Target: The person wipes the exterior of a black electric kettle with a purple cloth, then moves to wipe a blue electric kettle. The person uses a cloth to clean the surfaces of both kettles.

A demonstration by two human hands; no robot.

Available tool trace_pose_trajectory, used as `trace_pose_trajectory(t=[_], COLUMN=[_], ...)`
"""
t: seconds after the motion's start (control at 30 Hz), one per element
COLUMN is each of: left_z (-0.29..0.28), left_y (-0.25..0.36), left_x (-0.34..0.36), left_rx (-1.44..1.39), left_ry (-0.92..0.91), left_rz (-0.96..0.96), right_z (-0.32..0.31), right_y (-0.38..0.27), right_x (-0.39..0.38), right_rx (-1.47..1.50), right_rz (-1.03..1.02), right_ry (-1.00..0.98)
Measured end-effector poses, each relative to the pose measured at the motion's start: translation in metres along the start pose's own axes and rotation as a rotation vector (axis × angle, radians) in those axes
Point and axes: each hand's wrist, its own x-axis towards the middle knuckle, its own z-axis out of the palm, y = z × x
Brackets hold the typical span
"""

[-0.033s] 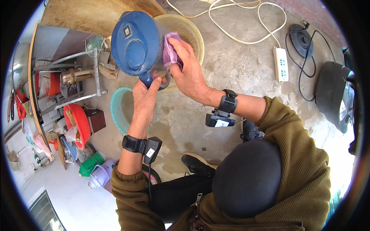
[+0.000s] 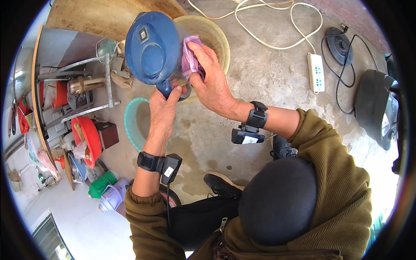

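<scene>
At eleven o'clock, the blue-lidded jug (image 2: 149, 47) is held up over the floor, partly across the pale yellow basin (image 2: 223, 43) at twelve. Its handle (image 2: 164, 88) is gripped by the left hand (image 2: 163, 106), fingers curled round and thumb laid on top. The purple cloth (image 2: 189, 56) is pinched in the half-curled right hand (image 2: 212, 82) and pressed against the jug's clear side.

And here's the danger! All the holding is apparently being done through that one handle; should it be wet, the grip could be lost and the jug dropped onto hard concrete. With too firm a push from the cloth, the jug could be twisted in the left hand. The lid might be shaken loose if the jug were tipped; whether it is latched cannot be told.

Now the count: two hands, one jug, one cloth. Two basins are seen on the floor, the pale yellow one and the turquoise basin (image 2: 130, 117) at nine. One power strip (image 2: 316, 73) and one black disc (image 2: 339, 47) are spotted at two, one black appliance (image 2: 375, 106) near three. Two wrist units are worn, one per arm.
</scene>
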Motion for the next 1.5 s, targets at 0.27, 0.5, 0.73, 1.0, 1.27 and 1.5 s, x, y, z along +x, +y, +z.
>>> trace_pose_trajectory(t=[0.27,0.5,0.73,1.0,1.27,1.5], left_z=[0.003,0.004,0.003,-0.004,-0.003,-0.001], left_y=[0.004,0.001,0.0,-0.001,-0.001,-0.002], left_x=[-0.001,-0.001,-0.001,0.001,0.003,0.002], left_rx=[0.051,0.044,0.045,0.119,0.192,0.152], left_ry=[0.028,0.025,0.018,-0.03,-0.012,0.006], left_rz=[0.002,0.011,0.018,0.055,0.07,0.061], right_z=[0.015,0.03,0.03,0.023,0.011,0.007], right_y=[0.02,0.08,0.078,0.005,-0.014,0.0], right_x=[-0.005,0.002,0.032,-0.016,-0.013,0.012], right_rx=[-0.024,-0.678,-1.28,0.38,0.118,0.083], right_rz=[0.177,0.326,0.013,0.663,0.278,0.04], right_ry=[0.047,-0.366,-0.996,-0.03,0.011,0.068])
